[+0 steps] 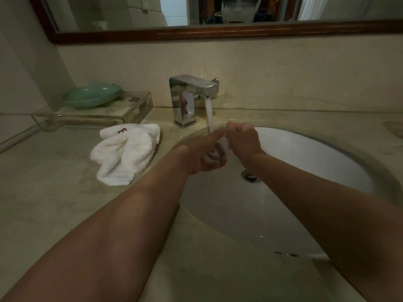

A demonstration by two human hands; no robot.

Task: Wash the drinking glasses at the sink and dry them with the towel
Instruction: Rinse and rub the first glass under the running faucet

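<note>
Left hand (204,156) round the glass (224,146) — right hand (242,138) above.

Left hand (204,154) and right hand (242,141), both curled, sit close together.

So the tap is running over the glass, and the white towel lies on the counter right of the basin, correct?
No. The head view shows the white towel on the counter left of the basin, not right. The tap is running over the glass, as stated.
</note>
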